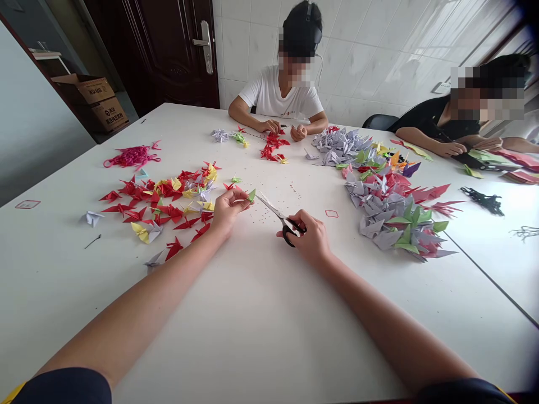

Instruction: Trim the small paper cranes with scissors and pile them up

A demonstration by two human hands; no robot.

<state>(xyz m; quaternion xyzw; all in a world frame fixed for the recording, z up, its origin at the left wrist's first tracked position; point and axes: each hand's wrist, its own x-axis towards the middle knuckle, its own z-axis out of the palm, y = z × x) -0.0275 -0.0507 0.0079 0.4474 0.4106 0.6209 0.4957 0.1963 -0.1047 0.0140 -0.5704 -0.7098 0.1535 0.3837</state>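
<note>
Between the thumb and fingers of my left hand [229,212] is a small green folded-paper crane [251,196], mostly covered by the fingers. My right hand [311,235] grips black-handled scissors [273,210] by the finger loops. Their blades point up and left, the tips close to the green paper and looking slightly apart; whether they touch it I cannot tell. Beside and behind my left hand spreads a loose group of red, yellow and grey paper cranes [170,213]. Tiny scraps [264,213] dot the table under the scissors.
A big heap of grey, red and green paper cranes [379,224] lies to the right. Pink cord [132,156] is bundled at the left, black cord [483,201] at the far right. Two people sit across the white table [252,331], one handling red cranes [273,147]. A seam crosses the tabletop.
</note>
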